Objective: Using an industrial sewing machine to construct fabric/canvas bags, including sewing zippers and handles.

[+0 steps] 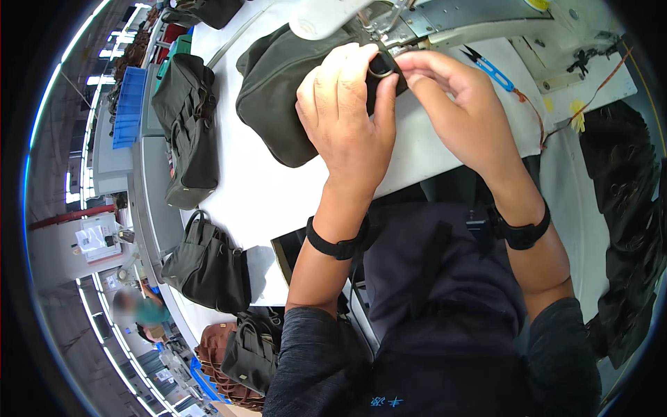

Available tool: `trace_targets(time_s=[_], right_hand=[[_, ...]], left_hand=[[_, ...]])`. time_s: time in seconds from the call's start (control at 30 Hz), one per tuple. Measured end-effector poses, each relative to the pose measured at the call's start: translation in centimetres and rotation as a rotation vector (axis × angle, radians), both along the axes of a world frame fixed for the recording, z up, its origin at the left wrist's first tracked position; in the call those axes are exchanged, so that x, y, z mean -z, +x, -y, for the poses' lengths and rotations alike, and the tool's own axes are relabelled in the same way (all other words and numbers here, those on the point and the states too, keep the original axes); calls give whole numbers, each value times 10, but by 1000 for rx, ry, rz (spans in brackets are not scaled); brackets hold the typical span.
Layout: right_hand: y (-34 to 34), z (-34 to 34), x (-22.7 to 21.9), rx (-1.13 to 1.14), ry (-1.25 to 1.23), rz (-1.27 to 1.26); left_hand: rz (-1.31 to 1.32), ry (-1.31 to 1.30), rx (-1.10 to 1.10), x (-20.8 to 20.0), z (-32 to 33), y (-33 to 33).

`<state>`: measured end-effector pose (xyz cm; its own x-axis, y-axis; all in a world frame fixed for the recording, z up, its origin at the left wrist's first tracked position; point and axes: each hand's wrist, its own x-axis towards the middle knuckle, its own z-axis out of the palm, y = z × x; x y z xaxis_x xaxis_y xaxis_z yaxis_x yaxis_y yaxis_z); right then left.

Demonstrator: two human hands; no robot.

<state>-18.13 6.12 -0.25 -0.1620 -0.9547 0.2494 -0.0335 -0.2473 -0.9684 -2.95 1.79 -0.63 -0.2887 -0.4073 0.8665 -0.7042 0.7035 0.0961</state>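
Observation:
A dark green bag (274, 90) lies on the white table, its right end under the sewing machine (417, 24). My left hand (347, 115) rests over that end, thumb and forefinger closed around a dark tab (388, 57) with a metal ring (380, 69). From the other side my right hand (469, 115) pinches the tab's edge between thumb and forefinger. Both hands sit just in front of the machine's needle area. The fingertips partly hide the tab and what joins it to the bag.
Blue thread snips (495, 73) on a cord lie right of my right hand. More dark bags (191, 132) line the table's left side, with another bag (208, 267) nearer. Dark pieces (622, 181) hang at the right. A person (142, 309) is far left.

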Motion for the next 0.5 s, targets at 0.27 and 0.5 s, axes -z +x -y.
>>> trace_targets(time_s=[0.27, 0.5], right_hand=[[-4, -2, 19, 146, -121, -489], [4, 7, 24, 297, -280, -656]], left_hand=[[-29, -2, 59, 2, -1, 2], [-15, 26, 52, -1, -8, -5]])
